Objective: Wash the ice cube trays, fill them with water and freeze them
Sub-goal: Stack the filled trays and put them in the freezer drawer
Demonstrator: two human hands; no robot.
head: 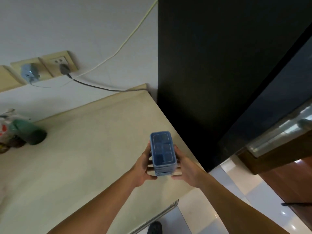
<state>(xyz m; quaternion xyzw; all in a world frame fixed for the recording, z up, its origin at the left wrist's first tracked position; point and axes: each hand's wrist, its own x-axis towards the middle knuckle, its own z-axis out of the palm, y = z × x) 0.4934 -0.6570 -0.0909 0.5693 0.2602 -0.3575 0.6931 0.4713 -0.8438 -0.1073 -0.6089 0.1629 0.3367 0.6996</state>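
Observation:
A stack of blue lidded ice cube trays is held above the right end of a beige countertop. My left hand grips the stack's left side, and my right hand grips its right side. Square cube compartments show through the top lid. The lower trays are partly hidden by my fingers. A tall black fridge stands directly to the right of the counter.
A dark green cylindrical container and a plastic bag lie at the counter's left. Wall sockets with a grey plug and cables are behind. White floor tiles and brown wooden furniture lie to the right.

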